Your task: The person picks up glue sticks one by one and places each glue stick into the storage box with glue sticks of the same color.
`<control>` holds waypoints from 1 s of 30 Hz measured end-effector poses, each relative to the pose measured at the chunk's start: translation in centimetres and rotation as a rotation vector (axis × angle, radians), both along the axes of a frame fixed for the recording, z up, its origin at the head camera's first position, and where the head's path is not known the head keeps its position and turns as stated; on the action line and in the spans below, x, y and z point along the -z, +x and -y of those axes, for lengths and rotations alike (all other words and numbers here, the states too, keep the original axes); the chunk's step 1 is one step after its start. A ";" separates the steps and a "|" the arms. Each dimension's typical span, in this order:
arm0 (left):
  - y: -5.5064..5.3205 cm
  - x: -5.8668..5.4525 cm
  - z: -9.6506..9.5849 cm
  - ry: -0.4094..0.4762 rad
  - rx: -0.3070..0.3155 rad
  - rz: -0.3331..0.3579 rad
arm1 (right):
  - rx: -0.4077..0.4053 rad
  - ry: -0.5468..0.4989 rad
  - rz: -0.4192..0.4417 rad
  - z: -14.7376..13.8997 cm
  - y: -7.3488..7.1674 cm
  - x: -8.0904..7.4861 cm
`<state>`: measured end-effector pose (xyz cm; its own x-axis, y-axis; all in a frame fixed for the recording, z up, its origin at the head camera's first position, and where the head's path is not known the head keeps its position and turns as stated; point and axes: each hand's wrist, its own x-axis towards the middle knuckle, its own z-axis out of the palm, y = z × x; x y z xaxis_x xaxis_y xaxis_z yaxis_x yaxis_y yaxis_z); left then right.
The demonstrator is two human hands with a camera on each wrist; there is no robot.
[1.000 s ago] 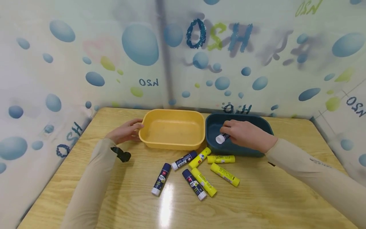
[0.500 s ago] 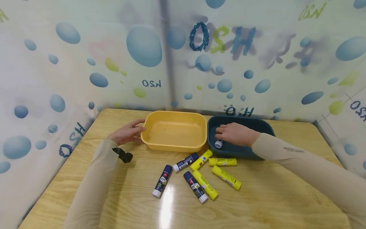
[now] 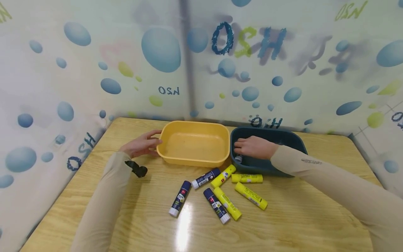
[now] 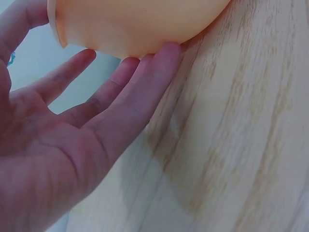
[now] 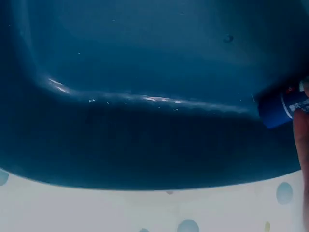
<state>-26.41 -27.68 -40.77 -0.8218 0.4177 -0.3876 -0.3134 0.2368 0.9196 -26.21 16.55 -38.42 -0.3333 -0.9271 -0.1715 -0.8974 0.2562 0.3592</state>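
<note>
My right hand (image 3: 255,147) reaches down into the dark blue bin (image 3: 291,138) and holds a navy glue stick (image 5: 275,111) low near its left end. In the head view only the white end shows below the fingers; the right wrist view shows the blue cap by the bin wall. My left hand (image 3: 143,144) rests against the left end of the yellow bin (image 3: 193,162), fingers extended. The left wrist view has those fingertips touching the bin's outer wall (image 4: 130,29).
In front of the bins lie several yellow glue sticks (image 3: 251,196) and three navy ones with white ends (image 3: 180,198) on the wooden table (image 3: 141,217). Both bins stand side by side near the patterned back wall (image 3: 201,70). A black strap piece (image 3: 136,168) hangs at the left wrist.
My right hand has moved left and lower inside the dark blue bin with the glue stick. My left hand stays by the yellow bin. The head view shifts slightly.
</note>
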 end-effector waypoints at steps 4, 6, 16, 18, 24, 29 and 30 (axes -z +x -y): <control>-0.1 -0.1 0.0 -0.010 0.007 0.005 | -0.002 -0.023 0.028 -0.1 -0.1 0.3; -0.2 -0.1 -0.1 -0.010 0.010 0.004 | -0.003 -0.031 0.039 -0.2 -0.1 0.4; -0.3 -0.1 -0.4 0.013 0.022 0.001 | 0.053 -0.174 0.156 -0.8 0.7 -0.3; -0.3 0.0 -0.3 0.017 0.022 0.002 | 0.050 -0.229 0.152 -0.9 1.1 -0.8; -0.2 0.3 -0.1 0.032 0.025 -0.016 | 0.057 -0.366 0.131 -0.9 3.2 -3.0; 0.0 0.6 0.1 0.049 0.017 -0.015 | 0.073 -0.422 0.160 -1.1 5.2 -4.2; 0.1 0.6 0.0 0.051 0.014 -0.012 | 0.070 -0.425 0.161 -1.2 5.5 -4.5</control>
